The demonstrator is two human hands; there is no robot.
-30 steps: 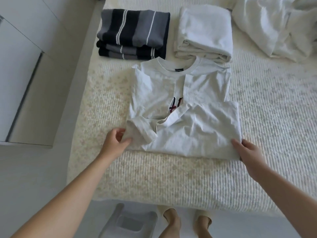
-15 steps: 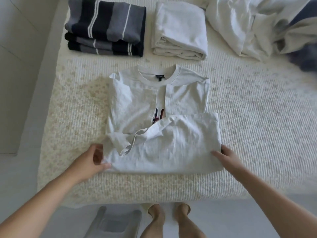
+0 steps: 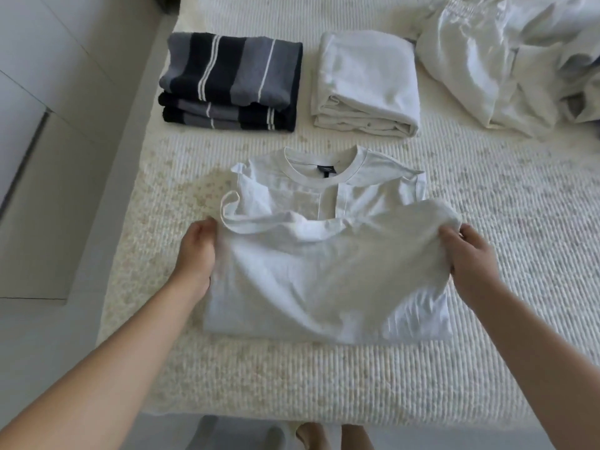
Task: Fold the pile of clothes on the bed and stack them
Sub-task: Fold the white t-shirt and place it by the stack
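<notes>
A white T-shirt (image 3: 328, 274) lies partly folded on the cream bedspread (image 3: 503, 222), collar toward the far side. My left hand (image 3: 196, 251) grips its left edge and my right hand (image 3: 467, 258) grips its right edge. Between them the lower half is lifted and doubled toward the collar. Behind it sit a folded stack of dark striped clothes (image 3: 230, 82) and a folded white stack (image 3: 365, 82). A heap of unfolded white clothes (image 3: 506, 60) lies at the far right.
The bed's near edge runs across the bottom of the view, with my feet (image 3: 331, 436) and a grey object (image 3: 233, 433) on the floor below it. White cabinet fronts (image 3: 48, 125) stand along the left of the bed.
Both hands went from the shirt's near corners to its sides and lifted the lower half up toward the collar. The red print on the chest is now covered.
</notes>
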